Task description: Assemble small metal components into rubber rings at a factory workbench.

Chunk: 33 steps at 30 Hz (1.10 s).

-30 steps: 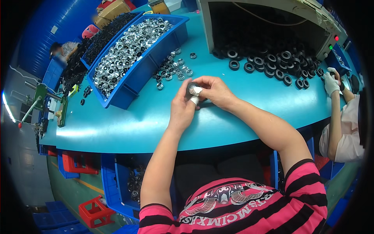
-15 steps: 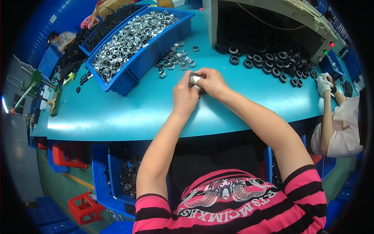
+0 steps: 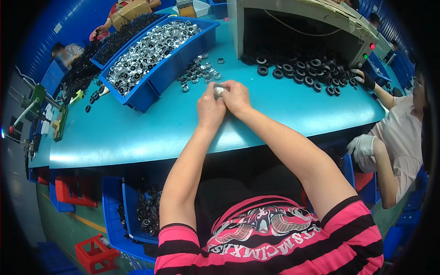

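My left hand (image 3: 210, 110) and my right hand (image 3: 237, 98) are drawn together just above the teal table, both closed around a small grey, rounded part (image 3: 217, 93). A whitish patch shows between the thumbs; whether it belongs to the part or covers a thumb, I cannot tell. My fingers hide most of the piece. Just beyond my hands lies a loose group of small shiny silver-and-black round parts (image 3: 195, 73). Farther right, many black rings (image 3: 300, 72) are heaped at the mouth of a pale box-shaped machine (image 3: 239, 32).
A long blue bin (image 3: 153, 87) full of shiny parts stands left of my hands, with black pieces (image 3: 130, 36) behind it. A co-worker (image 3: 394, 133) in pale clothing sits at the right. Blue crates (image 3: 114, 206) of dark parts and a red stool (image 3: 95, 254) are below the table.
My hands stay together around the part. The co-worker at the right has moved a gloved hand down off the table, while the other arm reaches toward the black rings. The whole view has shifted slightly.
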Tool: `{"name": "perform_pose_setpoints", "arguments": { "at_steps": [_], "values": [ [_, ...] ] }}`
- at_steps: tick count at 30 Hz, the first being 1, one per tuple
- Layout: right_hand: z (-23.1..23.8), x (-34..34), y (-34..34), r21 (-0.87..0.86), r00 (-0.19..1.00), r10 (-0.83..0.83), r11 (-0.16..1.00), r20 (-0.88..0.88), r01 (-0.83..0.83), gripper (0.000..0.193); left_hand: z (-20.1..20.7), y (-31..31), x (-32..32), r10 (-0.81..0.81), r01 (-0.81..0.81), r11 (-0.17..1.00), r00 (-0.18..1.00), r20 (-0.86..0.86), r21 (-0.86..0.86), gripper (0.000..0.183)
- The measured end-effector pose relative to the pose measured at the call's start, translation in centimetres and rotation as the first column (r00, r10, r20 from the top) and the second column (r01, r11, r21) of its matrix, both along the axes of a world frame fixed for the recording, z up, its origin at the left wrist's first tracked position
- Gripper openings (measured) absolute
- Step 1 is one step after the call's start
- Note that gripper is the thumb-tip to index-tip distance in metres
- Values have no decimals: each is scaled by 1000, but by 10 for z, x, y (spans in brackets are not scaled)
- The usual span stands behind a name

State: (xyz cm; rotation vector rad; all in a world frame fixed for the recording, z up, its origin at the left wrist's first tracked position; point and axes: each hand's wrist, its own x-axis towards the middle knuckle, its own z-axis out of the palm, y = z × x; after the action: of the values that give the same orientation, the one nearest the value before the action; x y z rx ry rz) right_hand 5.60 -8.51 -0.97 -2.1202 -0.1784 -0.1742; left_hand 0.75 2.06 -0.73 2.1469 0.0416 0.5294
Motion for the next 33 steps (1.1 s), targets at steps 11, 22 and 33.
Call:
{"name": "perform_pose_setpoints", "arguments": {
  "at_steps": [11,22,33],
  "values": [
    [8,16,-12,553,857,346,829,-382,-88,19,3,2,-4,-98,74,946,993,-61,-315,46],
    [14,10,-1,241,933,65,970,-355,24,21,-19,9,10,12,-13,1000,1000,22,28,49],
    [13,15,-45,737,708,629,635,-319,-231,37,10,10,-2,-283,158,776,952,-113,-611,57]
  ]
}}
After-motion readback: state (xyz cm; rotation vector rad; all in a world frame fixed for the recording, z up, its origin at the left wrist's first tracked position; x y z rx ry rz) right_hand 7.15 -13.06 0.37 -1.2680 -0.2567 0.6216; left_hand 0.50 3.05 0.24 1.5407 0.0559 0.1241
